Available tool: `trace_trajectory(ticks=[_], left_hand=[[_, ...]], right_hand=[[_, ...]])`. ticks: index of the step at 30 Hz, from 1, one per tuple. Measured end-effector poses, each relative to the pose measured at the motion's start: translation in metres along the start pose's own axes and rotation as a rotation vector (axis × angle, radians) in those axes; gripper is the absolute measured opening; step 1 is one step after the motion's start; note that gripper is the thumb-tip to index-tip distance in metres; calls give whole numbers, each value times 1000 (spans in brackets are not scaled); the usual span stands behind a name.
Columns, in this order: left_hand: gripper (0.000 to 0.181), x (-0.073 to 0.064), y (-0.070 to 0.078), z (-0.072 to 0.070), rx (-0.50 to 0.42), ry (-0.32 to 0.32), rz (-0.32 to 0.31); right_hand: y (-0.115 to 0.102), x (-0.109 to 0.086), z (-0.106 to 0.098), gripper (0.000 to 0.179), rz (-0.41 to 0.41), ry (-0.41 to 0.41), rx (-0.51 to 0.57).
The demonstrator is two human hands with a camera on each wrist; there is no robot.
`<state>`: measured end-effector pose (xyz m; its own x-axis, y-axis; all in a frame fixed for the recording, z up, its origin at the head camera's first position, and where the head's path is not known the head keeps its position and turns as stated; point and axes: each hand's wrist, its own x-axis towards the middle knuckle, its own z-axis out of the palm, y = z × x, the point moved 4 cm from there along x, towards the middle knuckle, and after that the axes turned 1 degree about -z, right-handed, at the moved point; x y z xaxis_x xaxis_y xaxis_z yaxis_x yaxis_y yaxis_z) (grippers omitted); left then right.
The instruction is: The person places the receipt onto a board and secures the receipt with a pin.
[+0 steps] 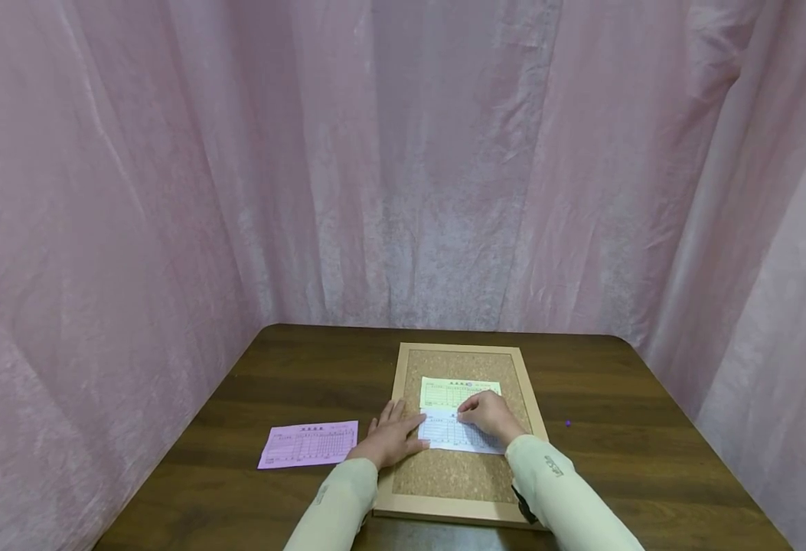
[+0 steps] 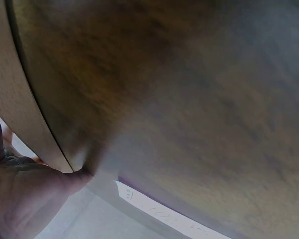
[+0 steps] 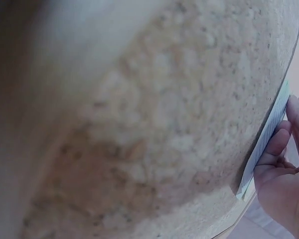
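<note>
A cork board (image 1: 454, 478) with a pale wooden frame lies flat on the table. On it, a yellow-green printed slip (image 1: 437, 390) bears a small purplish spot at its top middle, perhaps a pushpin. Just below lies a white printed slip (image 1: 440, 436), its top edge meeting the yellow one. My left hand (image 1: 389, 438) spreads over the board's left frame, thumb and forefinger touching the white slip's left edge. My right hand (image 1: 488, 415) pinches with thumb and fingertips at the white slip's upper middle, on what seems a small pushpin, mostly hidden by the fingers.
A pink printed slip (image 1: 309, 445) lies on the dark wooden table (image 1: 292, 367), left of the board. To the board's right sits a tiny purple object (image 1: 568, 422), pushpin-like. Pink curtains (image 1: 444, 168) hang behind the table and along both sides.
</note>
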<state>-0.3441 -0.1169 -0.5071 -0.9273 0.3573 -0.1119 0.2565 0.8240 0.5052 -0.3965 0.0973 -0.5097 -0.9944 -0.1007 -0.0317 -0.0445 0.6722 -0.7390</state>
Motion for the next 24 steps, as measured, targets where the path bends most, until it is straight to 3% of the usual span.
trace_trajectory(ticks=[11, 24], left_hand=[[59, 0, -3, 5, 20, -3, -6], [58, 0, -2, 3, 11, 5, -2]], right_hand=[[-2, -8, -1, 5, -80, -10, 17], [0, -3, -1, 3, -45, -11, 32]])
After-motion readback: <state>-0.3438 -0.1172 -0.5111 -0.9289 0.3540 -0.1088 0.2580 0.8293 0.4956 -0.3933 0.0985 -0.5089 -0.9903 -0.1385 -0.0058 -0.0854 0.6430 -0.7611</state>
